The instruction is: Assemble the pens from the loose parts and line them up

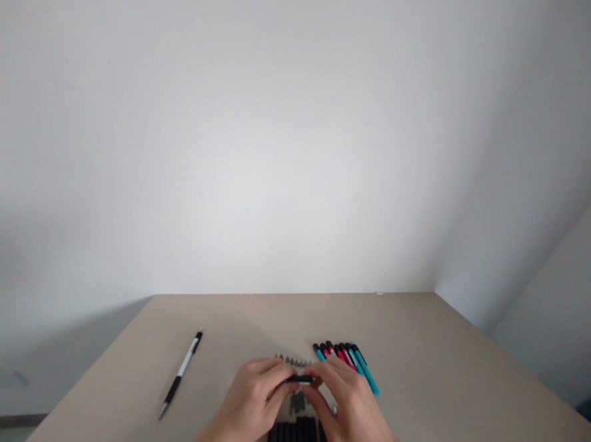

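My left hand (254, 400) and my right hand (347, 404) meet over the near middle of a beige table (424, 366). Both pinch the ends of a short black pen part (299, 379) held level between the fingertips. Under the hands lies a row of black pen barrels (291, 440), and a bunch of thin dark pieces (297, 401) sits just behind it. A line of small grey tips (293, 361) shows beyond my fingers. Just right of my right hand lies a group of teal and red pen pieces with black ends (347, 359).
A finished black and white pen (181, 373) lies alone at the left of the table, pointing toward the near left edge. A plain white wall stands behind the table's far edge.
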### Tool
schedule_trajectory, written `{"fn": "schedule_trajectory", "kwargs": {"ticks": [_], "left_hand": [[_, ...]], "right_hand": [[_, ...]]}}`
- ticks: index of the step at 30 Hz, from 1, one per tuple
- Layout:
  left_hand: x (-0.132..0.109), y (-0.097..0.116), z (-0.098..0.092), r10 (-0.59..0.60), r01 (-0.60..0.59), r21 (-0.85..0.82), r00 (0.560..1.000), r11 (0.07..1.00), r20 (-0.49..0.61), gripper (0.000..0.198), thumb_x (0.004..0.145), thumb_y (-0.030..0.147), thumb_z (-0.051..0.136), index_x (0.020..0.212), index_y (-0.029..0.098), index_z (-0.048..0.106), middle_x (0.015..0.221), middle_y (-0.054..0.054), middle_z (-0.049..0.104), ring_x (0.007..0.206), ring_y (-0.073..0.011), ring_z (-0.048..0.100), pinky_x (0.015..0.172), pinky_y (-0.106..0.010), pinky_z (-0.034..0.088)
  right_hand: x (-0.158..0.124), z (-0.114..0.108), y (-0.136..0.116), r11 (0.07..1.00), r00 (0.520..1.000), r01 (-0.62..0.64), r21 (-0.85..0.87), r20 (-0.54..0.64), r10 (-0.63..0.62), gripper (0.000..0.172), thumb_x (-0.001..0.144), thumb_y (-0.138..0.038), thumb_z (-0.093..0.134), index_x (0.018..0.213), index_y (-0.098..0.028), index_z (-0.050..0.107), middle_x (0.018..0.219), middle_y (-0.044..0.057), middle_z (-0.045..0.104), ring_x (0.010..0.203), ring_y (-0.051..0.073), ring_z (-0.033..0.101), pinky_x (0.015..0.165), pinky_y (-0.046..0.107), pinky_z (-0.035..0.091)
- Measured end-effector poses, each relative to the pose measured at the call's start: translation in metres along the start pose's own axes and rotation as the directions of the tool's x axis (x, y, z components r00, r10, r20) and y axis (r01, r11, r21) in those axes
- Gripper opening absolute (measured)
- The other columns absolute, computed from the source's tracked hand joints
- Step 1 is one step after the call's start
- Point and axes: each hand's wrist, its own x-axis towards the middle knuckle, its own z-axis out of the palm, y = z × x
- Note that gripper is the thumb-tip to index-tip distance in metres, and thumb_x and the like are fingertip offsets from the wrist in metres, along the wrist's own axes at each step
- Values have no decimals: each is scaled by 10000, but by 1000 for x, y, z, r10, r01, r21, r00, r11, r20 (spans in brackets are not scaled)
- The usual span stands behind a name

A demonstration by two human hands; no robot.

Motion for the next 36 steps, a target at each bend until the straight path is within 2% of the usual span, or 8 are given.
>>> {"fn": "schedule_trajectory", "kwargs": {"ticks": [4,7,10,13,17,22,29,36], "left_hand": [[-1,-1,1,36,-36,4,999,999,2,139,923,204,498,955,223,632,793,-12,681,725,-152,637,671,-226,478],[-3,-2,1,-20,20,-8,1000,1000,-4,191,888,203,551,1074,223,589,891,-20,699,793,-164,652,739,-246,491],[-3,-2,1,-38,38,2,999,999,23,85,895,190,522,900,214,603,769,-4,661,713,-149,623,663,-227,469],[-1,1,0,-1,1,10,999,1000,44,174,914,190,487,779,208,595,694,1,616,654,-137,585,604,-215,430],[1,4,-1,3,-4,13,999,1000,51,150,906,215,517,778,208,595,694,3,615,645,-140,578,590,-223,411],[0,3,-3,-14,13,19,998,1000,60,175,918,210,483,784,202,597,701,-3,615,657,-142,589,600,-226,410],[-1,5,-4,-11,10,19,998,1000,57,121,910,219,491,887,207,610,790,-15,655,738,-158,616,659,-239,436],[3,8,-6,-3,4,-39,999,999,38,194,912,153,418,913,190,608,832,-49,653,814,-194,582,787,-318,447]], "right_hand": [[-1,1,-3,1000,1000,21,13,17,-21,119,927,-174,473,947,-195,588,787,36,642,715,164,563,632,235,389],[-1,3,-2,999,1000,-1,-39,14,1,188,949,-202,454,826,-193,596,714,25,627,657,157,537,598,236,356],[-1,4,0,997,999,-30,-67,25,32,213,950,-229,461,786,-191,591,704,26,625,664,159,545,597,241,342],[0,4,1,998,998,-14,-63,62,18,174,945,-228,460,855,-192,604,758,33,640,708,165,558,621,246,353],[3,2,0,996,998,-20,-92,50,25,323,968,-233,399,703,-190,579,649,27,604,637,156,530,588,250,345],[3,-2,-2,998,996,19,-56,93,-14,143,905,-216,483,881,-186,621,764,48,647,719,178,558,625,262,366],[2,3,-2,991,998,0,-136,68,10,348,961,-223,378,658,-186,546,607,30,573,598,153,504,557,258,312],[2,8,0,996,999,6,-91,32,-3,238,961,-238,409,850,-196,615,734,41,642,680,164,568,601,251,356]]}}
